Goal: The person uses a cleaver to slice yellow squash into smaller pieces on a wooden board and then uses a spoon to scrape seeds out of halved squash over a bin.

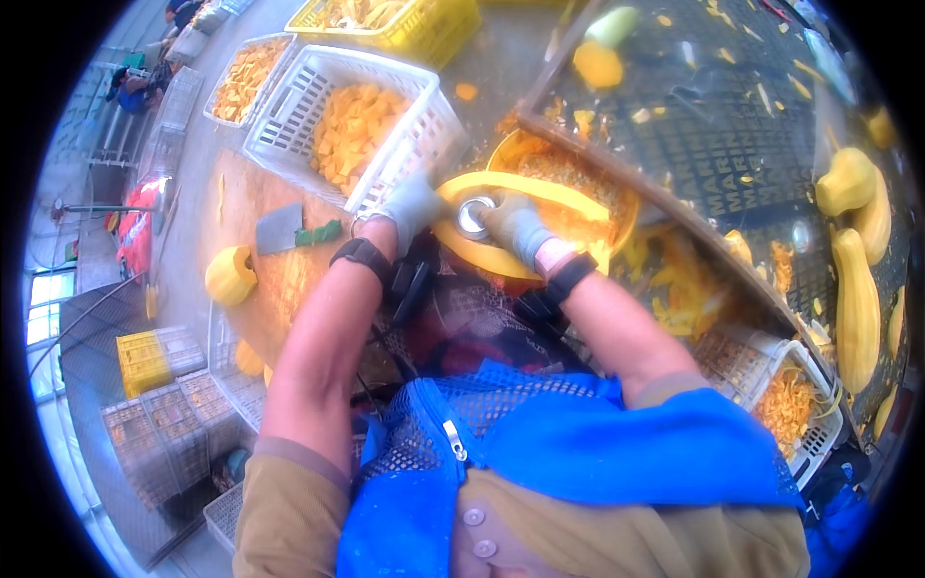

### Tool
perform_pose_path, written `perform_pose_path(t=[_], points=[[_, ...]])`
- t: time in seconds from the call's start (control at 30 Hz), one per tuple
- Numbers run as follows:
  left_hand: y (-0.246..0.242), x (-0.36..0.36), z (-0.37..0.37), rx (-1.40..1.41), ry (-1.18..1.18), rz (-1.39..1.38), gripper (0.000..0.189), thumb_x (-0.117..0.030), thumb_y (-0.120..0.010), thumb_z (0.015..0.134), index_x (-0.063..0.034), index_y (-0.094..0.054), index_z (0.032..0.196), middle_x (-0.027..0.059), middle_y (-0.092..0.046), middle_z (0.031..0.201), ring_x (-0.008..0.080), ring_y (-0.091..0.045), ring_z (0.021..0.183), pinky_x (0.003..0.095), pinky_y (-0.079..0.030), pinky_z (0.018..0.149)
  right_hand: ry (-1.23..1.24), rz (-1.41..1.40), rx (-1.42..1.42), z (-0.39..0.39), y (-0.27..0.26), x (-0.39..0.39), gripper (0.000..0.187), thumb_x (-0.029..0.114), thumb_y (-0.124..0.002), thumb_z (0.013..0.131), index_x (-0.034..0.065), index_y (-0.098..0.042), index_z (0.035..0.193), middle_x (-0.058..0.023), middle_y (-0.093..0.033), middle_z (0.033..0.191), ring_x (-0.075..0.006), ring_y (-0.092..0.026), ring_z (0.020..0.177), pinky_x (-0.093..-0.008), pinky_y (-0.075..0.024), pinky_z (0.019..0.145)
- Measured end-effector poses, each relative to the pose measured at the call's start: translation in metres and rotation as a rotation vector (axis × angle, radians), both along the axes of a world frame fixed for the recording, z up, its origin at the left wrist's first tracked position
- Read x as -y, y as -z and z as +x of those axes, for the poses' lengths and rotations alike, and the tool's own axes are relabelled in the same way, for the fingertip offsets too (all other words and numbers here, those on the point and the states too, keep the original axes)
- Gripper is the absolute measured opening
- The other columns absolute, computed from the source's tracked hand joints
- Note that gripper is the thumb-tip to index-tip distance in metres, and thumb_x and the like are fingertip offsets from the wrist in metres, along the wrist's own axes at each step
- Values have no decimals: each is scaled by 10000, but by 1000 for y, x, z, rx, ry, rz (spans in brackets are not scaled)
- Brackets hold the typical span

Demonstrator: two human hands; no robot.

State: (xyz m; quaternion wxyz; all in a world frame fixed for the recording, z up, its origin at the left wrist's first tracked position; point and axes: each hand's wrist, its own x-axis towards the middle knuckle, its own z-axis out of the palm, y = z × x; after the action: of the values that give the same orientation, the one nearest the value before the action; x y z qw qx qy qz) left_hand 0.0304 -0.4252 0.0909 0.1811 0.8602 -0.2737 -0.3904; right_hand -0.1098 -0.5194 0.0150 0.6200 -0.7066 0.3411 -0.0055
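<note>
A hollow, cut piece of large orange squash (571, 202) lies across in front of me, over a yellow tub (627, 209) that holds seeds and pulp. My left hand (410, 206), in a pale work glove and blurred, grips the squash's left end. Inside the hollow, my gloved right hand (517, 220) holds a round metal scraping tool (474, 217) against the flesh. To the left, a cleaver (280, 228) with a green-wrapped handle rests on a wooden cutting board (278, 296). A cut squash end (231, 275) sits at the board's left edge.
A white crate (278, 134) of squash chunks stands just beyond my left hand, with a yellow crate (433, 40) behind it. Right of the tub runs a raised edge (650, 191); whole squashes (856, 311) lie beyond. Another white crate (737, 361) holds scraps.
</note>
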Motion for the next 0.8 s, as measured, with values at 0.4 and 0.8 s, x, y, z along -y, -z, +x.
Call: perform_pose_path(t=[0.4, 0.8], points=[[5, 2, 0, 119, 101, 13, 437, -148, -698, 696, 28, -634, 1092, 186, -668, 981, 289, -637, 932, 351, -504, 805, 6, -451, -202, -55, -18, 44, 378, 417, -589, 863, 97, -678, 1043, -186, -684, 964, -334, -657, 913, -409, -506, 804], [4, 1, -3, -43, 18, 57, 497, -229, -725, 695, 29, -643, 1111, 212, -680, 1022, 310, -657, 957, 355, -508, 824, 18, -537, -91, -33, -6, 33, 425, 497, -612, 827, 127, -684, 1024, -160, -689, 929, -336, -656, 893, -430, -492, 788]])
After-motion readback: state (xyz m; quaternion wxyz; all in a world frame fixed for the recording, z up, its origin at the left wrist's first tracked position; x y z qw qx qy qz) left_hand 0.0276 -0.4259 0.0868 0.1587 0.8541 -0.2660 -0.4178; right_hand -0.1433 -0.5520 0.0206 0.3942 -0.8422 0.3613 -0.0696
